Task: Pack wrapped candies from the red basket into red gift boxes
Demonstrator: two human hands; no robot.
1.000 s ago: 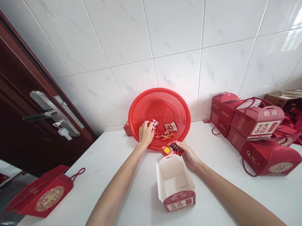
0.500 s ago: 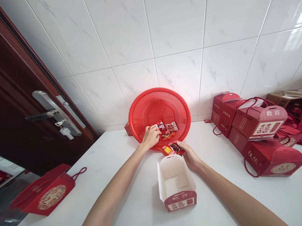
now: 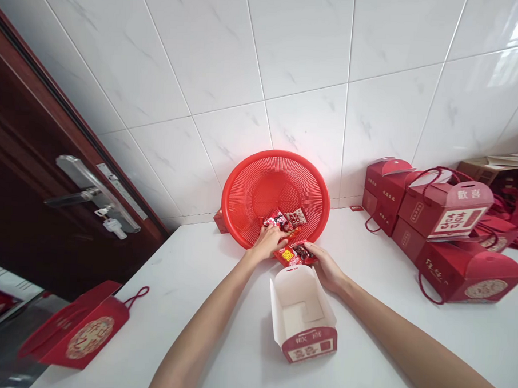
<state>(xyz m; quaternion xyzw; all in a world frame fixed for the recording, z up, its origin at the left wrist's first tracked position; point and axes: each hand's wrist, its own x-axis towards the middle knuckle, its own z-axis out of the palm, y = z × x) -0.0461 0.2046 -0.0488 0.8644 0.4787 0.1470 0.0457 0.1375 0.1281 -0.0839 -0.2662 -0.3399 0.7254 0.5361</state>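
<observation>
Right hand (image 3: pixel 325 266): you are pinching the red packets (image 3: pixel 287 255) at their right end, with your thumb showing and some fingers hiding. You are likely holding just the edge so the packets are not slipping apart.
Red packets: they are sitting in your grip between the basket and the open box, just behind the box's back flap.
Left hand (image 3: pixel 268 241): your fingers are curving over the low lip of the basket, right beside the small packets (image 3: pixel 296 217). Your fingertips are hiding, so I cannot tell if you are pinching one.
Basket (image 3: pixel 278 153): it is leaning back on the tiled wall (image 3: pixel 305 127), with its wide mouth facing you. That tilt is probably keeping the small packets low and near you.
Open box (image 3: pixel 296 298): it is standing between your arms, showing its white inside. It is likely sitting so close to make reaching short.
In the way: the basket's lip is standing up under your left hand, and the box's back flap is poking up near your right.
Right side: stacked boxes (image 3: pixel 445 210) are filling the white table (image 3: pixel 173 282) there.
Left side: a lone red box (image 3: pixel 81 332) is resting by the table edge, and keys (image 3: pixel 115 226) are hanging near the door handle (image 3: pixel 74 197).
</observation>
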